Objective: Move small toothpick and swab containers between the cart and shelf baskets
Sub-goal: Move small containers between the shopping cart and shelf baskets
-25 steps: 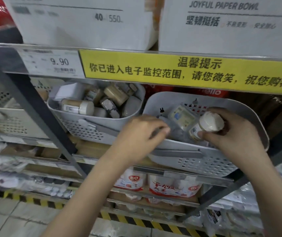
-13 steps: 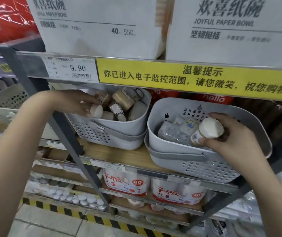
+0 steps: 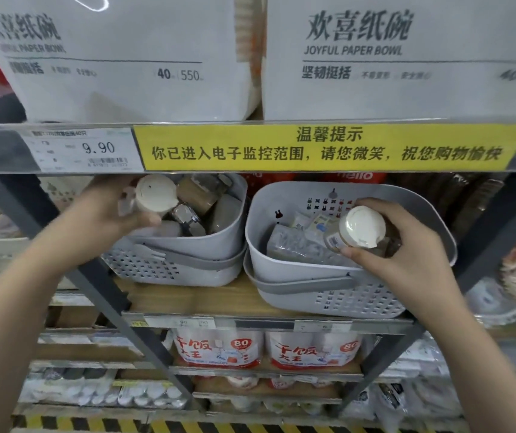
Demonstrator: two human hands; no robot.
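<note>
Left hand (image 3: 116, 210) grips jar (image 3: 155, 194); tag (image 3: 81, 149) "9.90"; box (image 3: 406, 54) "JOYFUL PAPER BOWL"

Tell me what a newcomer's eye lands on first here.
The yellow sign across the shelf edge stands out most. Below it, each hand holds a white-capped jar: the left hand over the left basket, the right hand over the right basket.

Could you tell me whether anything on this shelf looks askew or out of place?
Slightly: the containers in the left basket lie jumbled at mixed angles rather than upright. The right basket sits nested in another, turned a little off square. Nothing looks spilled or damaged.
</note>
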